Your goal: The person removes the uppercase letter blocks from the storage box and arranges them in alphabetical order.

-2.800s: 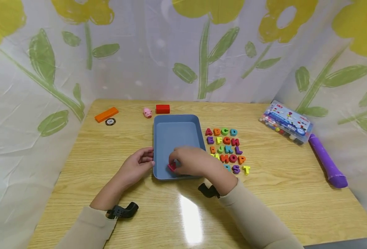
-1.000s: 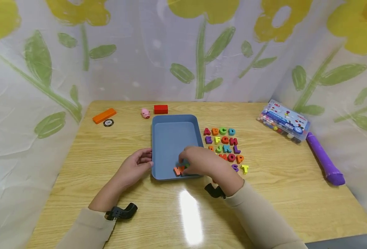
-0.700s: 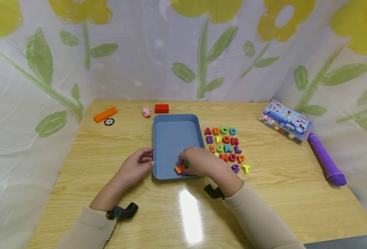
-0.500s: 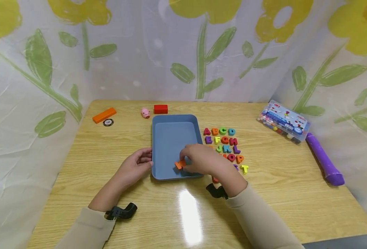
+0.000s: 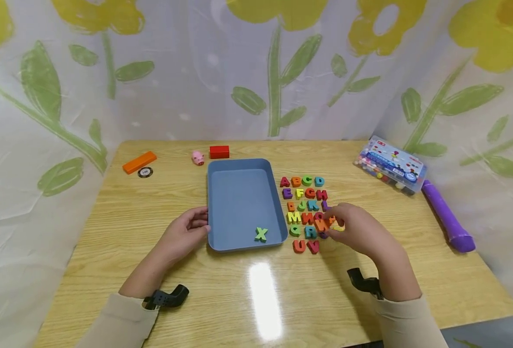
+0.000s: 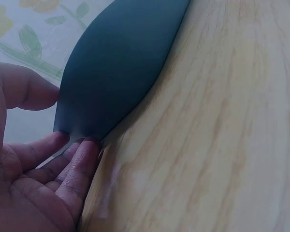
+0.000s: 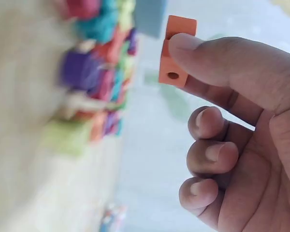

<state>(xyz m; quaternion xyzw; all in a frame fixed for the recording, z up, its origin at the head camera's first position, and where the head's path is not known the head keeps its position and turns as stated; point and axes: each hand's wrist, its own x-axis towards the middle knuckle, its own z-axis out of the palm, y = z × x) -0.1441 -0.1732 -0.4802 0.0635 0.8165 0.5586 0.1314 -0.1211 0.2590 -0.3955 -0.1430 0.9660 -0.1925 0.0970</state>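
Note:
A blue tray [image 5: 239, 193] lies mid-table with a green letter X [image 5: 261, 234] in its near right corner. My left hand [image 5: 202, 221] rests at the tray's left wall. In the left wrist view its fingers [image 6: 82, 162] lie fairly straight against the tray [image 6: 121, 63], with the thumb near the rim. My right hand [image 5: 329, 225] hovers over the rows of coloured letters [image 5: 302, 193] right of the tray. It pinches an orange letter [image 5: 321, 224] between thumb and forefinger. The right wrist view shows that orange letter [image 7: 176, 29] in my right hand [image 7: 193, 72] above the blurred letters [image 7: 96, 82].
Along the table's far side lie an orange block [image 5: 139, 162], a black round token [image 5: 145, 172], a pink pig figure [image 5: 197, 157] and a red block [image 5: 219, 152]. A clear box of beads [image 5: 390, 165] and a purple cylinder [image 5: 445, 216] lie at the right. Flowered curtains close in three sides.
My right hand lifted the orange letter out of the tray and carried it right over the letter rows. The green X now lies uncovered. The left hand stayed put.

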